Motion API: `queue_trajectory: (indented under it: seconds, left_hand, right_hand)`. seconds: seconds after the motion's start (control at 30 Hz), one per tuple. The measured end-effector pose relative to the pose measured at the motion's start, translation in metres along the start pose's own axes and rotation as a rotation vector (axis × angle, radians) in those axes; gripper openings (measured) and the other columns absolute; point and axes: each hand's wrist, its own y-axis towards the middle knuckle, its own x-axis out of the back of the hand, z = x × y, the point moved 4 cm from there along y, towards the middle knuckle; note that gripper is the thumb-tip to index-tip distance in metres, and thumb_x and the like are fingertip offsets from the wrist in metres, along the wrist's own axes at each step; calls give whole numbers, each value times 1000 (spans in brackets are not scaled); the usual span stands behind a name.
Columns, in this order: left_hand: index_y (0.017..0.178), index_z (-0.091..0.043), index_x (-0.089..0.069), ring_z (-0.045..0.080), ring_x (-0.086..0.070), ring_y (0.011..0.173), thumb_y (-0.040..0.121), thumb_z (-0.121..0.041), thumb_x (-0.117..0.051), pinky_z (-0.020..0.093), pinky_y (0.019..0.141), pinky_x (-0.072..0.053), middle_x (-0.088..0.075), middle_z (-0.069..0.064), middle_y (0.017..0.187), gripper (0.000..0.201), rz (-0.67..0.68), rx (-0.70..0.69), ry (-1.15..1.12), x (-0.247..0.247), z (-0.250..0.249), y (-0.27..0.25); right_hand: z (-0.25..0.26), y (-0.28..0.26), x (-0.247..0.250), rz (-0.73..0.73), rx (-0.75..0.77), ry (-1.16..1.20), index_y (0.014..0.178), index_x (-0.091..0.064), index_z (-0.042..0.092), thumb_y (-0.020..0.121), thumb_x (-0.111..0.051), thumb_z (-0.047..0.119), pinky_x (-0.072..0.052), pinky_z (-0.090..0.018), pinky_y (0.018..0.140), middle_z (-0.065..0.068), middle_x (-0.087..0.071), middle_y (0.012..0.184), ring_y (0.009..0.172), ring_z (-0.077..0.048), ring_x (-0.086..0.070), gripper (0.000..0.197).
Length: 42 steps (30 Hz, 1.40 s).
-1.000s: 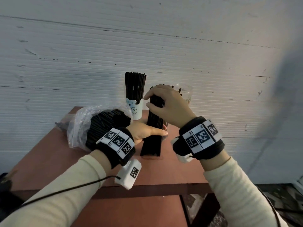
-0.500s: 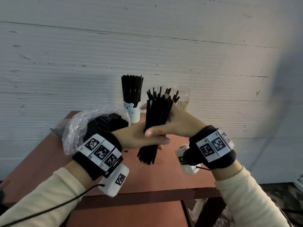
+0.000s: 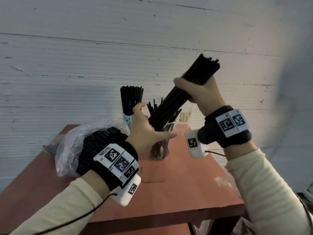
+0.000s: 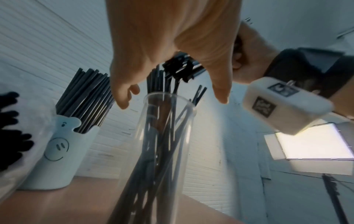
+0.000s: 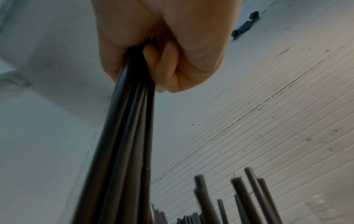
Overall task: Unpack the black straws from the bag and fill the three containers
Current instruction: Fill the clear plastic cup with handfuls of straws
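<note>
My right hand point(image 3: 201, 95) grips a thick bundle of black straws point(image 3: 179, 97), tilted, with its lower end just above the clear glass point(image 3: 160, 146), which holds several loose straws. In the right wrist view the fingers point(image 5: 162, 60) curl round the bundle point(image 5: 118, 144). My left hand point(image 3: 149, 131) is open, fingers spread, just left of the glass and holding nothing. Its fingers point(image 4: 122, 97) hover at the rim of the glass point(image 4: 164, 136). A white bear cup point(image 3: 127, 121) behind is packed with straws. A third clear cup point(image 3: 185, 116) stands at the back right.
The clear plastic bag point(image 3: 72, 146) with many black straws lies on the left of the red-brown table point(image 3: 177, 184). A white ribbed wall is close behind the cups. The bear cup point(image 4: 63, 151) stands right beside the glass. The table's front edge is near my forearms.
My right hand has lifted the bundle off the table, up and to the right, and tilted it over the glass. My left hand has let go of the bundle and spread open.
</note>
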Motion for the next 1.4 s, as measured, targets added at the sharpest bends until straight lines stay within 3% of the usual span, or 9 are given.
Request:
queue_trajectory:
  seconds: [0.1, 0.17, 0.33, 0.53, 0.67, 0.8, 1.07, 1.27, 1.4]
  left_hand:
    - [150, -27, 11, 19, -18, 144, 57, -34, -92, 34, 114, -19, -13, 8, 156, 140, 76, 72, 22, -8, 12, 24]
    - [150, -24, 15, 17, -21, 143, 57, -31, -93, 31, 113, -22, -18, 5, 156, 143, 152, 77, 6, -12, 18, 36]
    - [144, -18, -27, 12, -49, 112, 64, -21, -89, 26, 93, -36, -50, -9, 118, 101, 187, 102, 52, -9, 25, 49]
    - [129, -23, -50, 15, -55, 117, 59, -32, -91, 36, 105, -41, -61, -6, 120, 82, 215, 110, 96, -6, 33, 51]
    - [129, -26, -51, 12, -54, 117, 59, -32, -91, 32, 102, -40, -62, -8, 121, 81, 214, 97, 90, -7, 34, 52]
    - [125, -29, -54, 11, -57, 114, 54, -37, -90, 39, 106, -42, -63, -10, 117, 80, 214, 97, 78, -7, 35, 49]
    - [120, -29, -59, 9, -58, 113, 47, -48, -87, 38, 105, -42, -65, -13, 115, 81, 206, 93, 85, -7, 34, 46]
    - [121, -20, -58, 7, -59, 107, 65, -26, -88, 26, 97, -44, -66, -8, 112, 64, 208, 88, 48, -9, 32, 44]
    - [119, -20, -54, -8, -56, 91, 72, -17, -84, 3, 69, -40, -63, -13, 103, 55, 218, 82, 14, -12, 28, 40]
  right_hand:
    - [-2, 22, 8, -19, -42, 42, 70, -53, 15, 78, -76, 20, -30, -22, 44, -3, -49, 64, 57, -20, -43, 26]
    - [-9, 31, 9, -18, -63, 31, 67, -50, 17, 78, -76, 19, -29, -22, 43, 0, -48, 61, 53, -17, -41, 29]
    - [-31, 42, 5, -1, -157, -123, 70, -50, 16, 76, -76, 25, -31, -24, 44, -3, -48, 65, 55, -18, -41, 29]
    - [-49, 40, -21, 222, -226, -428, 66, -51, 17, 79, -74, 28, -37, -18, 46, 5, -48, 58, 47, -6, -46, 29]
    - [-61, 33, -33, 362, -210, -625, 77, -61, 15, 77, -73, 47, -48, -28, 73, 1, -63, 78, 83, -16, -60, 34]
    - [-68, 18, -33, 405, -241, -743, 87, -62, 31, 63, -59, 81, -38, -42, 94, -1, -56, 107, 116, -22, -36, 56]
    - [-48, 2, -43, 195, 209, -391, 138, -43, 24, 89, -68, 27, -42, -18, 98, 6, -44, 141, 124, -8, -49, 56]
    - [-52, -6, -55, 346, 275, -723, 127, -61, 20, 103, -41, 33, -46, -33, 97, 3, -67, 121, 112, -15, -59, 34]
    - [-44, -8, -49, 293, 301, -723, 135, -54, 19, 102, -43, 35, -29, -32, 115, 2, -58, 136, 132, -14, -46, 39]
